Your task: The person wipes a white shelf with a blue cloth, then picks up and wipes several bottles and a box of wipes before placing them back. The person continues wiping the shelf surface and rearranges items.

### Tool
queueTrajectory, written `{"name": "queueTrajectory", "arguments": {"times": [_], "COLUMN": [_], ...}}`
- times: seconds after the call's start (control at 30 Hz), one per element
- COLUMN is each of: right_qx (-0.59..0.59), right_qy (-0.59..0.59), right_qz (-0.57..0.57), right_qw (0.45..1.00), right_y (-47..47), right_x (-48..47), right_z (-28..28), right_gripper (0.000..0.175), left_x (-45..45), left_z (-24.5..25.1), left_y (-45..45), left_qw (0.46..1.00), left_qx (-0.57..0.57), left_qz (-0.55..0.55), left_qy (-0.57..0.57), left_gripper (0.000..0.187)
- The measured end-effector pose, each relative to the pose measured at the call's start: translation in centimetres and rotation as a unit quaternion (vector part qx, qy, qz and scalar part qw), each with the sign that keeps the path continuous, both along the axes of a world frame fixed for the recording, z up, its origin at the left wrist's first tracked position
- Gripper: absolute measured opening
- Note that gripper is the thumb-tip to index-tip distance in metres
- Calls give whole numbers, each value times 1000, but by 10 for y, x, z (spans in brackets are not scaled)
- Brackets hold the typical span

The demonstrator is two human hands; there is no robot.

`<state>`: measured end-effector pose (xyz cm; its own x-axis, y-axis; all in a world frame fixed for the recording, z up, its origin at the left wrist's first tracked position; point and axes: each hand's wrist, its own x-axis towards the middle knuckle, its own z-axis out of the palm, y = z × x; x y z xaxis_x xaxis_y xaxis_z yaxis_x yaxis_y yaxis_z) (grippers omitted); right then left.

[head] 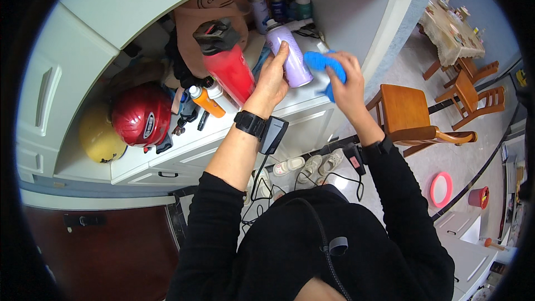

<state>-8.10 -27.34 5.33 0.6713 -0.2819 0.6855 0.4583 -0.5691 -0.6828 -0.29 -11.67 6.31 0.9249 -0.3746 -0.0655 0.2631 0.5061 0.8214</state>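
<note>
My left hand (271,77) grips a light purple spray can (296,58), tilted with its top toward the back of the cabinet niche. In my right hand (347,81) is a bunched blue cloth (322,62), held just right of the can with a small gap between them. A red bottle with a black top (230,67) stands to the left of my left wrist. Beside it are an orange bottle (207,102) and a white bottle (223,98). Behind the purple can, another pale spray can (260,10) stands near a green pump bottle (302,3).
A red helmet (140,117) and a yellow helmet (98,133) sit at the niche's left end. A pinkish bag (209,37) lies behind the red bottle. Shoes (310,169) and black cables (255,198) are on the floor. A wooden chair (403,106) stands to the right.
</note>
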Motion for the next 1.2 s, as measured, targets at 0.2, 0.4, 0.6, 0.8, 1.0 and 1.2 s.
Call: {"name": "queueTrajectory", "arguments": {"times": [0.2,0.4,0.6,0.8,1.0,1.2], "right_qx": [-156,-79,-22,-228,-110,-208], "right_qy": [-39,22,-38,-69,-36,-78], "right_qz": [39,-7,21,39,49,32], "right_qw": [986,997,999,970,992,974], "right_y": [22,13,26,24,29,28], "right_x": [3,-11,22,-10,5,-3], "right_z": [-8,-19,6,-22,-10,-19], "right_gripper": [35,33,35,49,43,40], "left_x": [13,19,15,8,2,14], "left_z": [0,8,7,3,1,2], "left_y": [-13,-3,-8,1,-1,-1], "left_qw": [1000,993,998,999,997,998], "left_qx": [-2,40,-65,10,55,-17], "left_qz": [2,108,-17,33,27,53], "left_qy": [16,-13,-5,6,-42,34], "left_gripper": [49,53,43,50,46,54]}}
